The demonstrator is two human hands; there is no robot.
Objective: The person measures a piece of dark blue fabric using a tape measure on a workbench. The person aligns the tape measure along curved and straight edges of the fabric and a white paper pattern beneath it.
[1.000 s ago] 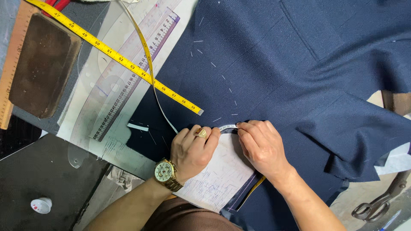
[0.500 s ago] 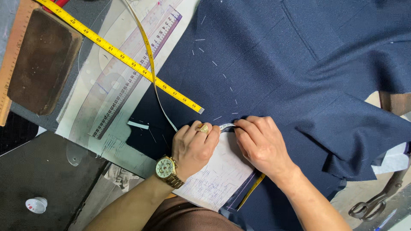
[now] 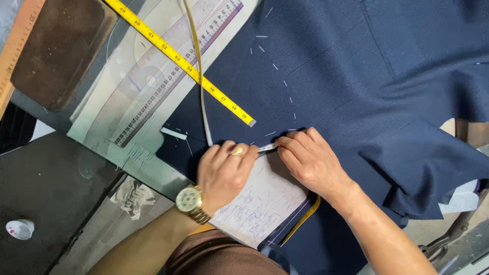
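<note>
Nearest, the left hand (image 3: 224, 173) and right hand (image 3: 310, 160), fingers curled, pinch a short stretch of yellow flexible measuring tape (image 3: 267, 147) against the soft, limp navy blue cloth (image 3: 356, 86); it looks light and slippery, best gripped near its marked edge; beyond lies a clear plastic ruler (image 3: 168, 76).

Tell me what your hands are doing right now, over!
Left hand and right hand pinch a short stretch of measuring tape against navy fabric. Paper with handwritten notes lies under both hands. Nothing blocking.
</note>
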